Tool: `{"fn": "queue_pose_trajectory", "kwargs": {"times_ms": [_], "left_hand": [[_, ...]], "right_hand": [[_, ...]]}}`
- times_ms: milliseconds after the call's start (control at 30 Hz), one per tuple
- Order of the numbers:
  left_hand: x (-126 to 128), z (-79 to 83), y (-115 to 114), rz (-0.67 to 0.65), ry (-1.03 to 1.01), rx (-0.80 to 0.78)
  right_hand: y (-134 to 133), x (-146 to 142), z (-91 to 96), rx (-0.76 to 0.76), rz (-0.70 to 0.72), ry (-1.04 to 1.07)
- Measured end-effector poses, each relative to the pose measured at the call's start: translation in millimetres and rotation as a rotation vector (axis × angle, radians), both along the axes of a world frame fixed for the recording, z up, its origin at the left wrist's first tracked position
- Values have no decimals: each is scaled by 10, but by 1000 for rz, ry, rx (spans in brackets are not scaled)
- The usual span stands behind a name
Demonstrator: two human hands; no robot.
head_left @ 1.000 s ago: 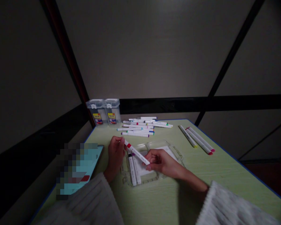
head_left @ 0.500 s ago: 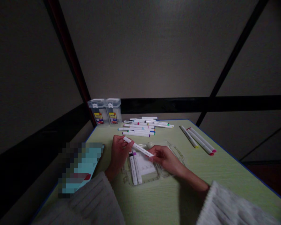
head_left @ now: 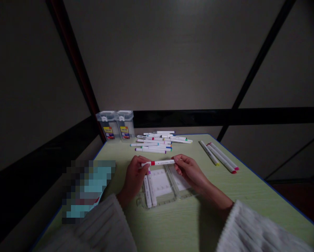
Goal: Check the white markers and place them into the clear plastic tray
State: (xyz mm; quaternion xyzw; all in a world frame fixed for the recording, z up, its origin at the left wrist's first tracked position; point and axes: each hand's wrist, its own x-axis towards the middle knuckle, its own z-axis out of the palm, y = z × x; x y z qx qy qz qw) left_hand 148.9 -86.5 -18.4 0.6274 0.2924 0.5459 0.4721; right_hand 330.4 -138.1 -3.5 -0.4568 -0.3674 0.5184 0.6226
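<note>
Both my hands hold one white marker with a red band (head_left: 161, 162) level above a clear plastic case (head_left: 170, 197). My left hand (head_left: 134, 176) pinches its left end and my right hand (head_left: 190, 171) pinches its right end. Two white markers (head_left: 149, 187) lie side by side in the left part of the case. A white card with a printed grid (head_left: 162, 182) lies inside the case.
A pile of several white markers (head_left: 157, 142) lies at the back of the pale green table (head_left: 178, 224). Three more markers (head_left: 218, 157) lie at the right. Two clear lidded boxes (head_left: 116, 125) stand at the back left. A blurred blue flat object (head_left: 87, 189) sits at the left edge.
The marker has gone from slanted to level and has risen a little toward the back. My right hand moved up and away from me, uncovering more of the case.
</note>
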Motion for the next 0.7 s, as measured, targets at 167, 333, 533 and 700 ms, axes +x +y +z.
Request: {"fn": "queue_pose_trajectory", "kwargs": {"times_ms": [167, 333, 533, 700], "left_hand": [[-2, 76, -25, 35, 71, -52], [-13, 91, -28, 45, 150, -53], [-18, 29, -9, 22, 122, -32], [-25, 26, -12, 25, 149, -30]], "right_hand": [[1, 7, -1, 18, 9, 34], [2, 7, -3, 10, 15, 66], [12, 10, -20, 3, 25, 80], [21, 18, -40, 10, 33, 54]]}}
